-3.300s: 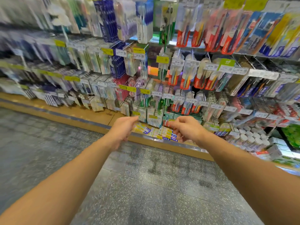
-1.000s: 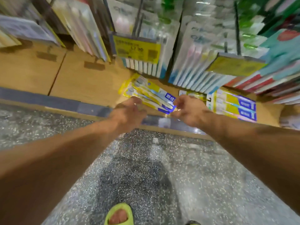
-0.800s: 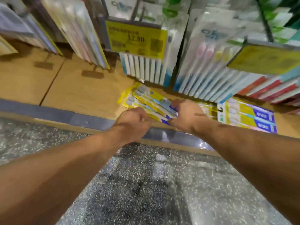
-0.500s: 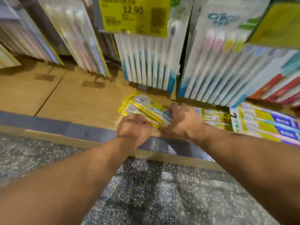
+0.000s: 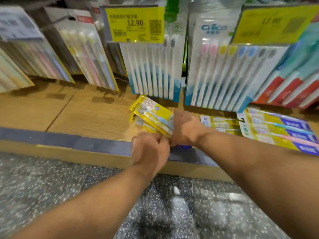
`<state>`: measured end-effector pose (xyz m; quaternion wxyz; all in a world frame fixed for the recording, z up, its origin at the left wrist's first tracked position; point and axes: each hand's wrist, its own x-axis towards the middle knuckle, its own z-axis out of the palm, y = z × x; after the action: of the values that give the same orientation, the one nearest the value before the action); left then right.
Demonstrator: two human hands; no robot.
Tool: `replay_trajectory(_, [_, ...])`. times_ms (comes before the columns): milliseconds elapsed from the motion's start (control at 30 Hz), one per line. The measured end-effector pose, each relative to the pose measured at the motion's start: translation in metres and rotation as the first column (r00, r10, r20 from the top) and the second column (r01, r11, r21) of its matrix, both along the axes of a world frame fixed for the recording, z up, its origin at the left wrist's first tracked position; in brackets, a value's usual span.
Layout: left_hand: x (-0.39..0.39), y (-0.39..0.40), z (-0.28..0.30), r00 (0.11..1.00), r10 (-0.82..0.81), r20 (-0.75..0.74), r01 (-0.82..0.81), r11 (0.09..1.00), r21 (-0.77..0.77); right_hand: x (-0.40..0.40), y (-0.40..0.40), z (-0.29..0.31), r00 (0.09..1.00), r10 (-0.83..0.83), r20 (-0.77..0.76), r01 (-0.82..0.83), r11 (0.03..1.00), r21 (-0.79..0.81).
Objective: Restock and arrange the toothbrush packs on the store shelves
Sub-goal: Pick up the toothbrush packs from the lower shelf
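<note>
hands meet at the front of the light wooden bottom shelf (image 5: 82,116). left hand (image 5: 150,152) pinches the near end of the fanned yellow toothbrush packs (image 5: 152,116); right hand (image 5: 185,128) grips them from above. gathering step, i think; next they need squaring beside the flat yellow-and-blue packs (image 5: 279,131).

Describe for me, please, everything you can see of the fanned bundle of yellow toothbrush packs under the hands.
The bundle of yellow toothbrush packs is a few flat, glossy packs, fanned and overlapping, each showing a pale toothbrush with grey bristles. It lies slanted on the wooden bottom shelf, heads toward the back left, its near end at the shelf's grey front strip. The right hand covers its near end; the left hand pinches its near edge.
</note>
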<state>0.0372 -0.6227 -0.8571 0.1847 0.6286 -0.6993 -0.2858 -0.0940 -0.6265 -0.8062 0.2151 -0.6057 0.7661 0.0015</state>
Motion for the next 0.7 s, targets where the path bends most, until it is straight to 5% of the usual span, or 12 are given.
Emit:
replay_trajectory(133, [0.010, 0.000, 0.013, 0.984, 0.071, -0.165, -0.055, 0.994, 0.096, -0.008, 0.008, 0.002, 0.987, -0.089, 0.136, 0.108, 0.984, -0.138])
replay_trajectory(333, [0.000, 0.007, 0.020, 0.851, 0.299, -0.432, -0.055, 0.868, 0.493, -0.016, 0.027, 0.014, 0.957, -0.145, 0.253, 0.154, 0.988, -0.017])
replay_trajectory(533, [-0.036, 0.020, 0.029, 0.542, 0.396, -0.741, 0.134, 0.830, 0.541, -0.021, 0.093, -0.004, 0.709, -0.299, 0.639, 0.448, 0.890, -0.080])
replay_trajectory(600, [-0.039, 0.029, 0.037, 0.529, 0.357, -0.770, 0.235, 0.810, 0.538, -0.023, 0.110, -0.007, 0.697, -0.333, 0.635, 0.509, 0.853, -0.112])
replay_trajectory(700, [-0.037, 0.037, 0.045, 0.599, 0.238, -0.764, 0.380, 0.756, 0.534, -0.033, 0.128, -0.001, 0.559, -0.298, 0.774, 0.541, 0.838, -0.069])
